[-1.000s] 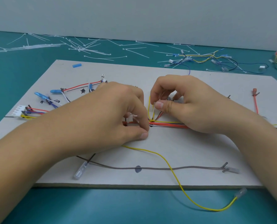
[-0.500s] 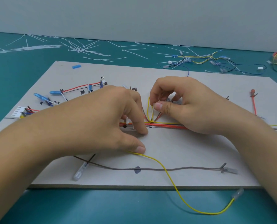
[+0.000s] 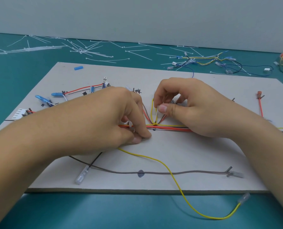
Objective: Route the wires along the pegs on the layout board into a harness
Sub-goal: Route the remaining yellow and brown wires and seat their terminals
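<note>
Mid-board on the layout board [image 3: 203, 154], the wire bundle [image 3: 168, 128] runs from 9 to 3 o'clock. The left hand [image 3: 107, 119] pinches its left end. The right hand [image 3: 192, 111], at its 12 o'clock, pinches a white tie [image 3: 156, 115]. A loose yellow wire [image 3: 175, 180] trails toward 5 o'clock onto the desk [image 3: 104, 212].

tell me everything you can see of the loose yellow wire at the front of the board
The loose yellow wire is thin, plastic-coated and slack. It emerges from under the left hand, curves right across the board, crosses the grey wire, drops over the near edge, loops on the teal table and ends in a clear-sleeved terminal.
</note>
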